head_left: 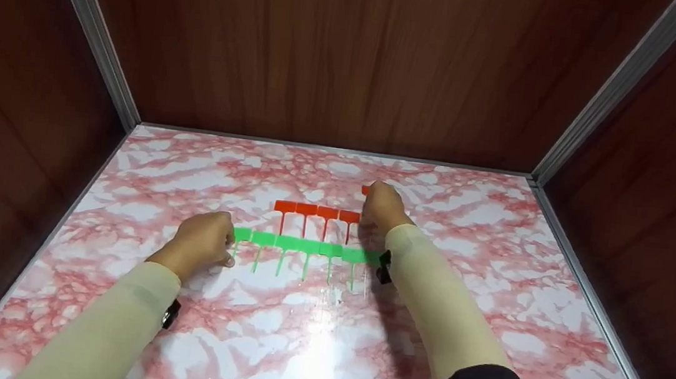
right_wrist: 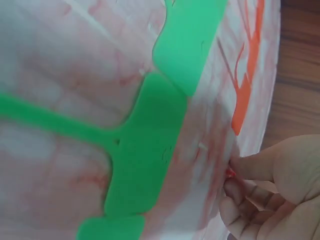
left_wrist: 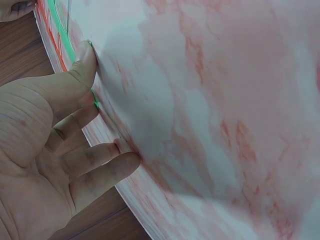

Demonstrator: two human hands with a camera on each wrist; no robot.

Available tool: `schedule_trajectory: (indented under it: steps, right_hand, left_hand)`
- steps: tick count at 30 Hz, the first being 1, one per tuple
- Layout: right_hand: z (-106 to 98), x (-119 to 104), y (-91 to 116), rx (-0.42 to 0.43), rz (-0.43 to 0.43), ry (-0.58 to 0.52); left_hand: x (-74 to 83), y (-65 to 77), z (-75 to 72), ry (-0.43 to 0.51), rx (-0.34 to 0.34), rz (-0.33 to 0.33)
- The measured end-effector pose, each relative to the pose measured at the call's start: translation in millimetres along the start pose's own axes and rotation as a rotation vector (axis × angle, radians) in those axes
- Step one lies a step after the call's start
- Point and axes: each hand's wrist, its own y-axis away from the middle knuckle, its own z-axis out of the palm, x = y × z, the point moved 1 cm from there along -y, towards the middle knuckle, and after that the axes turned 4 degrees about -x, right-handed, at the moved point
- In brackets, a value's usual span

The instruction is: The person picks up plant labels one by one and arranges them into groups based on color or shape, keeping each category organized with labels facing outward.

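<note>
A row of green T-shaped plastic plant labels [head_left: 308, 246] lies across the middle of the table, stems toward me. Behind it is a shorter row of red T-shaped plant labels [head_left: 327, 212]. At the left end of the green row, my left hand [head_left: 202, 239] holds the end label with thumb and fingertips; green bits [left_wrist: 96, 100] show beside them in the left wrist view. My right hand [head_left: 383, 205], beyond the right end of the red row, pinches a red label [head_left: 365, 190]. Only a small red piece [right_wrist: 230, 172] shows between thumb and finger in the right wrist view.
The tabletop [head_left: 221, 340] has a red and white marbled pattern. Dark wood panels [head_left: 345, 58] enclose its back and both sides, with metal strips [head_left: 612, 86] at the corners. My right forearm crosses over the right end of the green row and hides part of it.
</note>
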Motion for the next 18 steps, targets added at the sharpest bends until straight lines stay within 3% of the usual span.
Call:
schedule_trajectory:
  steps: [3, 6, 10, 18]
  right_hand:
    - [-4, 5, 1, 0.035, -0.042, 0.053]
    - [-8, 9, 3, 0.101, -0.117, 0.196]
    - [-10, 11, 6, 0.133, -0.144, 0.25]
    - [-10, 14, 4, 0.104, -0.095, 0.177]
  left_hand:
    - [-0.8, -0.2, -0.5, 0.001, -0.006, -0.002]
    - [-0.7, 0.2, -1.4, 0.005, -0.011, -0.005]
    - [-0.9, 0.9, -1.7, 0.005, -0.01, -0.002]
    - [0.7, 0.6, -0.9, 0.014, -0.006, 0.002]
